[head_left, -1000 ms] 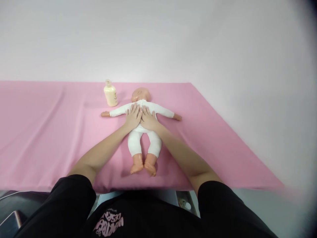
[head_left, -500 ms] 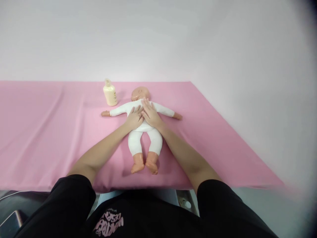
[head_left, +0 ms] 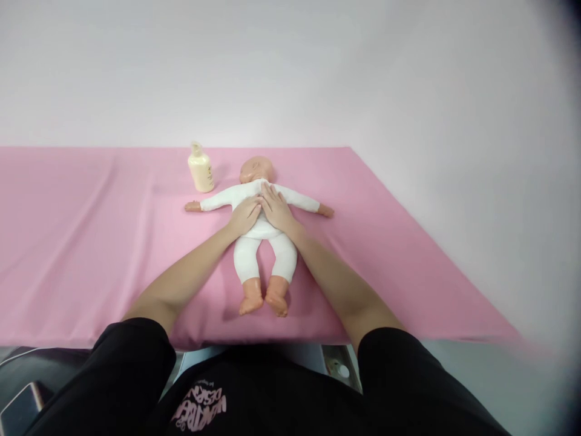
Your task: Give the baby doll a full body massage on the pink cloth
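A baby doll (head_left: 263, 254) in a white bodysuit lies on its back on a pink cloth (head_left: 91, 242), arms spread, bare feet toward me. My left hand (head_left: 245, 215) lies flat on the doll's belly, fingers together. My right hand (head_left: 275, 209) rests flat on its chest beside the left, fingers slightly apart and pointing to the doll's head. Neither hand grips anything.
A small cream lotion bottle (head_left: 201, 169) stands upright on the cloth just left of the doll's head. The cloth ends at a white wall behind and at an edge on the right. Dark objects lie below the table's near edge at bottom left.
My right hand slid up from the doll's belly onto its chest. My left hand slid down a little toward the belly. The doll stayed in place.
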Action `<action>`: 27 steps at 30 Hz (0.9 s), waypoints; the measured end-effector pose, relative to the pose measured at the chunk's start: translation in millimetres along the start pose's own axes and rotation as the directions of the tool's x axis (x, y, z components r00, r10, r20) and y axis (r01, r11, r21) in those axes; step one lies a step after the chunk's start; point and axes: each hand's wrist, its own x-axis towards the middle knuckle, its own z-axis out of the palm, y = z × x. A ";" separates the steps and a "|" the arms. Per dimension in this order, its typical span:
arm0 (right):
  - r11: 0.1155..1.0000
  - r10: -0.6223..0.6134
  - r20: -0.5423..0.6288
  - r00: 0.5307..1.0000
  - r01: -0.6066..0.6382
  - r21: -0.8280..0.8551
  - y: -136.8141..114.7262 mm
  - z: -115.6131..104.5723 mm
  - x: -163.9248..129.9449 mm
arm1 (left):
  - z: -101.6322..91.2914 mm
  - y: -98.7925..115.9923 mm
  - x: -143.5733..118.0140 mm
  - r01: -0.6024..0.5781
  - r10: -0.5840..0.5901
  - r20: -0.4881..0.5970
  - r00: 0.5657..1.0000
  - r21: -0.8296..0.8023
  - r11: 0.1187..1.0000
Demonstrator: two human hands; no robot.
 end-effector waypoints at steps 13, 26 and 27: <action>0.942 0.207 0.167 0.964 -0.150 -0.300 -53.0 -3.7 -23.5 | 5.1 -14.4 -1.4 0.228 -0.226 -0.072 0.971 0.023 0.973; 0.978 -0.137 0.435 0.890 0.190 -0.081 -58.1 -29.4 -35.7 | 1.4 -14.6 -2.8 0.214 -0.211 -0.050 0.976 0.044 0.976; 0.977 -0.202 0.400 0.894 0.212 0.018 -56.8 -35.2 -35.6 | 0.6 -14.8 -2.7 0.211 -0.209 -0.040 0.977 0.052 0.976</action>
